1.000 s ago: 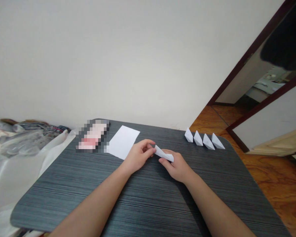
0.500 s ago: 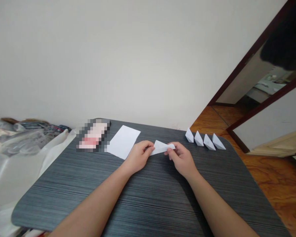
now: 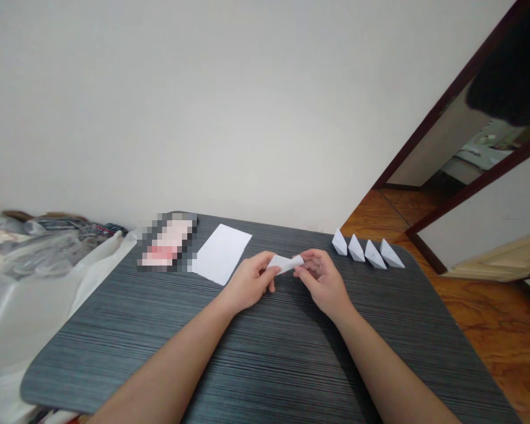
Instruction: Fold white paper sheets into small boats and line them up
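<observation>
A small folded piece of white paper is held just above the table between my two hands. My left hand pinches its left end between thumb and fingers. At its right end, the thumb and fingers of my right hand are closed on it, the fingers partly curled behind. Beyond my left hand lies a flat sheet of white paper with one rough edge. Several folded white paper shapes, pointed and standing in a row, are at the far right of the table.
The dark wood-grain table reaches a plain wall. A pixelated reddish item lies at its back left corner. Plastic-wrapped bundles are heaped to the left. Wooden floor and a doorway appear at right.
The folded paper has turned and now shows a narrower shape. My left thumb has shifted onto its near side, and my right fingers have spread a little behind it.
</observation>
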{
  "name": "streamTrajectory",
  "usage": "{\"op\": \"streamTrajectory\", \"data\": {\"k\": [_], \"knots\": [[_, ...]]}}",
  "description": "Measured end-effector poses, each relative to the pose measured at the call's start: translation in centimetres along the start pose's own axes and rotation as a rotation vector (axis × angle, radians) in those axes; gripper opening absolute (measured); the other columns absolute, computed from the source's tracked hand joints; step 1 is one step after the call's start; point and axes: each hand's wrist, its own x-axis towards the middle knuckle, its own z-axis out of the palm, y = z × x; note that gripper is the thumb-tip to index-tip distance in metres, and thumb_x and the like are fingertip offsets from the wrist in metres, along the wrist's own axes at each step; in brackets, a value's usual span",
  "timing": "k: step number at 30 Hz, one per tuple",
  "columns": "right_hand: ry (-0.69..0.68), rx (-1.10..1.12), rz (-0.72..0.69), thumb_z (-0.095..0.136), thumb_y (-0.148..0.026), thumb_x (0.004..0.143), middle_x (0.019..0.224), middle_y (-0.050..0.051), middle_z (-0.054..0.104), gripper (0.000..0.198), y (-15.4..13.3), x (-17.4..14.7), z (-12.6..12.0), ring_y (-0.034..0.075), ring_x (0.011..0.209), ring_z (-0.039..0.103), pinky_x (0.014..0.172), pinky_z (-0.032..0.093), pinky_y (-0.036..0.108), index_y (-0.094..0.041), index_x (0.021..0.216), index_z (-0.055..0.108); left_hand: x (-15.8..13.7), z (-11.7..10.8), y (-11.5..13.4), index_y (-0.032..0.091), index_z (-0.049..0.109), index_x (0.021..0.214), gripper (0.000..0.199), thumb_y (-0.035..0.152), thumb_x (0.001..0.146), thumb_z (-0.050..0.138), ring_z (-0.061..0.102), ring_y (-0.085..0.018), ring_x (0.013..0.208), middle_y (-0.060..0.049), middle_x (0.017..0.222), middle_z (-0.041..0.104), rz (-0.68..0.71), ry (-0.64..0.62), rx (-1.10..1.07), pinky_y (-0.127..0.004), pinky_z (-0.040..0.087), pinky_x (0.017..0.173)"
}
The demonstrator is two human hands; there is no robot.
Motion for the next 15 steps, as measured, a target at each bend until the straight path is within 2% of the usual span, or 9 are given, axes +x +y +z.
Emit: {"op": "streamTrajectory", "data": {"k": [4,7,11,15], "knots": [[-0.002,-0.061,-0.012,0.056,-0.029,0.083,0.102,0.008,0.062,0.023,0.01,0.04,-0.18,0.018,0.081,0.062,0.068,0.050,0.031,-0.021,0.103,0.049,-0.02,-0.12,0.18,0.018,0.058,0.092,0.022,0.034,0.087,0.043,0.050,-0.012,0.051,0.003,0.053,0.054,0.026,0.020,0.047,-0.022,0.036,0.053],[-0.010,-0.054,-0.035,0.057,-0.028,0.082,0.111,0.009,0.058,0.014,0.03,0.09,-0.21,0.018,0.087,0.060,0.070,0.050,0.030,-0.021,0.092,0.050,0.01,-0.12,0.28,0.018,0.058,0.090,0.022,0.033,0.087,0.043,0.049,-0.012,0.051,0.003,0.053,0.053,0.022,0.024,0.061,-0.022,0.036,0.054],[-0.034,-0.020,-0.039,0.056,-0.028,0.082,0.105,0.008,0.059,0.010,0.07,0.15,-0.24,0.018,0.090,0.058,0.074,0.048,0.031,-0.020,0.085,0.050,0.02,-0.10,0.21,0.018,0.058,0.090,0.022,0.033,0.086,0.043,0.050,-0.012,0.051,0.003,0.052,0.053,0.016,0.026,0.047,-0.022,0.036,0.054],[-0.063,-0.038,-0.016,0.054,-0.029,0.084,0.090,0.005,0.060,0.011,0.12,0.18,-0.42,0.016,0.076,0.057,0.067,0.047,0.028,-0.020,0.089,0.055,-0.02,-0.07,0.00,0.018,0.057,0.091,0.021,0.033,0.087,0.042,0.050,-0.011,0.050,0.003,0.053,0.054,0.013,0.012,0.015,-0.022,0.038,0.052]]}}
